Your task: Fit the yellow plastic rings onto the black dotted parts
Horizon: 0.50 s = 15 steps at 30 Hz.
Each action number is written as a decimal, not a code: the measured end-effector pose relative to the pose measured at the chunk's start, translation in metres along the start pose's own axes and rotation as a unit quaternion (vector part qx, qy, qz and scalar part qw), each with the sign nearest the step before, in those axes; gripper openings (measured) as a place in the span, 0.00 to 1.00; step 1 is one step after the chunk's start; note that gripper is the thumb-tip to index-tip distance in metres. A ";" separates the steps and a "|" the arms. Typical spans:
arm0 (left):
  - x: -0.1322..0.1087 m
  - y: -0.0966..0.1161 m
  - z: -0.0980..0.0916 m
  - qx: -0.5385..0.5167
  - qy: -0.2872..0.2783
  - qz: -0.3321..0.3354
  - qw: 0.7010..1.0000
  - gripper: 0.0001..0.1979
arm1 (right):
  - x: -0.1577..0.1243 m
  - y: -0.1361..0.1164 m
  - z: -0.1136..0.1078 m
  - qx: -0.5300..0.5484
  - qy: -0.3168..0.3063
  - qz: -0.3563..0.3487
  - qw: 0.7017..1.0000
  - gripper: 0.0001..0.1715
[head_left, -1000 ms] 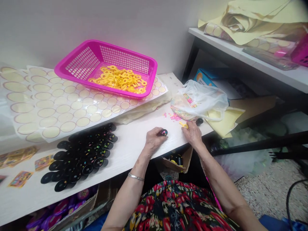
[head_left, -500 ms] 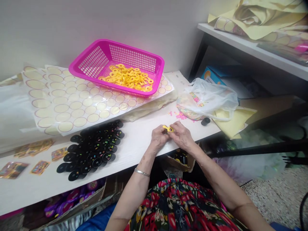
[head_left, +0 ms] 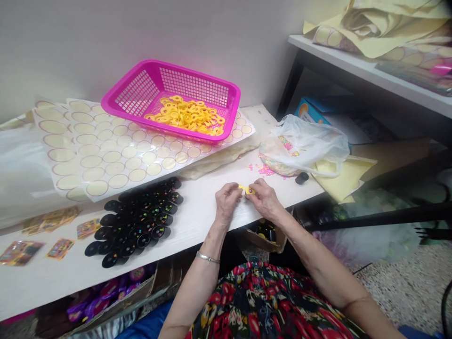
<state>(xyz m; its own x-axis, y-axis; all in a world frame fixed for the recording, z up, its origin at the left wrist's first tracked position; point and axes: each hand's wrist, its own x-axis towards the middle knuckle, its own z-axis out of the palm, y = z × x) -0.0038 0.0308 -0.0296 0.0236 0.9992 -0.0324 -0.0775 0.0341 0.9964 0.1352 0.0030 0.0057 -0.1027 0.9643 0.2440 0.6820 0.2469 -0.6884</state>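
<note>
Near the front edge of the table, a small yellow plastic piece (head_left: 250, 191) with a dark round centre lies between my hands. My right hand (head_left: 265, 200) pinches its round part between thumb and fingers. At its narrow end, the fingertips of my left hand (head_left: 227, 201) are closed in a pinch; they partly hide that end. Beyond my hands, tiny pink beads (head_left: 267, 170) are scattered beside a clear plastic bag (head_left: 310, 143) of coloured beads. To the left stand rows of black cups (head_left: 141, 221) with small coloured bits inside.
A pink basket (head_left: 141, 117) of yellow ring-shaped pieces (head_left: 187, 114) rests on sticker sheets (head_left: 116, 153). One black cap (head_left: 302, 178) sits by the bag. Printed cards (head_left: 60, 248) lie at the left. A raised shelf (head_left: 353, 66) stands at the right, and an open carton (head_left: 278, 242) below the table.
My left hand has shifted slightly left, away from my right hand, so the gap between them is wider. My right hand stays nearly in place with the yellow piece.
</note>
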 end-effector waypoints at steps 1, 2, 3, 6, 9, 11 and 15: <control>-0.001 0.002 0.002 -0.022 -0.012 -0.033 0.999 0.13 | 0.000 0.000 0.001 0.014 0.007 0.003 1.000 0.04; -0.001 0.004 0.005 -0.038 -0.029 -0.058 0.997 0.15 | -0.001 0.000 0.002 0.030 0.016 0.009 0.999 0.04; -0.002 0.006 0.009 -0.051 -0.045 -0.072 0.995 0.16 | -0.001 0.000 0.003 0.051 0.026 0.018 0.998 0.05; -0.004 0.010 0.020 -0.084 -0.054 -0.085 0.991 0.16 | -0.002 -0.001 0.006 0.146 0.056 0.072 0.985 0.05; -0.006 0.013 0.026 -0.093 -0.025 -0.095 0.991 0.16 | -0.003 -0.001 0.009 0.305 0.048 0.175 0.935 0.11; -0.008 0.014 0.028 -0.078 -0.011 -0.095 0.992 0.16 | -0.004 0.000 0.011 0.405 0.029 0.238 0.882 0.17; -0.011 0.015 0.028 -0.028 0.015 -0.088 0.996 0.17 | -0.004 0.000 0.014 0.497 0.031 0.300 0.814 0.20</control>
<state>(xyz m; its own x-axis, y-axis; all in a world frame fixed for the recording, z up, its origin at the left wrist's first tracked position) 0.0224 0.0201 -0.0122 0.0130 0.9779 -0.2088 -0.1309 0.2087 0.9692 0.1254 0.0006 -0.0053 0.0913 0.9409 -0.3261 -0.3297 -0.2804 -0.9015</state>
